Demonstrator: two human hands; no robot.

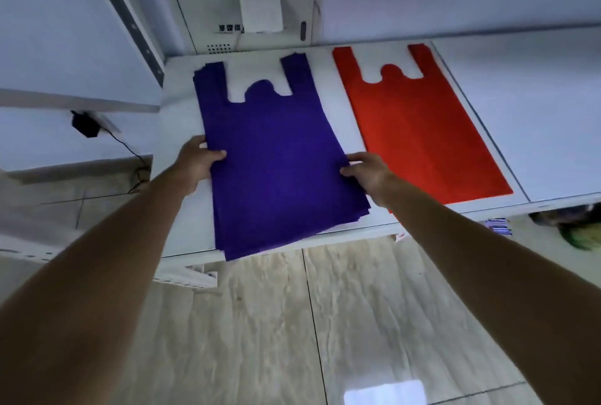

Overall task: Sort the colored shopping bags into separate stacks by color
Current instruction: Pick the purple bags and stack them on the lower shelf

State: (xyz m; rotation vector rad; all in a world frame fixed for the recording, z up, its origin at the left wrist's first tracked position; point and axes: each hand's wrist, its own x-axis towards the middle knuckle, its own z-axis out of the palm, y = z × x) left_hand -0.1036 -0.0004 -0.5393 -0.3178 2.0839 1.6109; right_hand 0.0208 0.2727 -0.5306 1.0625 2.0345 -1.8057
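A stack of purple shopping bags (276,163) lies flat on the white shelf (182,131), handles pointing toward the wall, its near end hanging over the shelf's front edge. My left hand (196,165) grips the stack's left edge, thumb on top. On the opposite edge my right hand (369,173) grips the stack the same way, thumb on top. To the right, a red shopping bag (419,131) lies flat on the same shelf, apart from the purple stack.
A white wall panel with a paper sheet (250,17) sits behind the shelf. A perforated metal upright (130,20) rises at the left. A black plug with a cable (86,124) hangs at the left. Beige floor tiles (325,323) lie below.
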